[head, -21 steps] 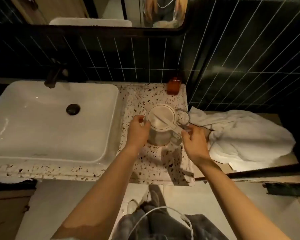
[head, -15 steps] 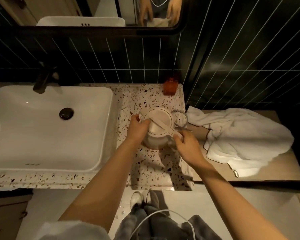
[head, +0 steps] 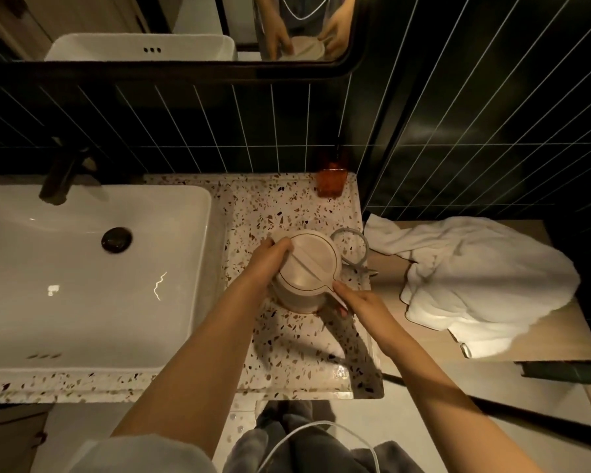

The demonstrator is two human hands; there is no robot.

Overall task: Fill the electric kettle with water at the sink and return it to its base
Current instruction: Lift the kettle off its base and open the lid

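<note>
Kettle (head: 309,269): cream-coloured, lid closed, over the speckled terrazzo surface (head: 287,343), right of the sink (head: 93,278). Whether its bottom rests on the surface or is just clear of it cannot be told from here.

Left hand (head: 270,264): wrapped against the kettle's left side, fingers curled over the lid rim. Holding the body.

Right hand (head: 359,302): at the kettle's near-right side where the handle meets the lid; thumb lies on the tab at the lid's edge, fingers tucked under and around the handle. Closed on the handle.

Grey ring (head: 350,247): lies flat on the surface just behind and right of the kettle, partly hidden by it. Cannot tell what it is.

Sink: white, rectangular, dry-looking, dark drain plug (head: 116,239) near the back. Dark tap (head: 60,179) stands at its rear edge; no water visible.

Orange glass container (head: 331,182): at the back right corner of the surface, against the dark tiles.

White towel (head: 471,285): crumpled on the lower wooden shelf (head: 556,339) to the right, well apart from the kettle.

Mirror (head: 191,29) above reflects both hands on the kettle.
</note>
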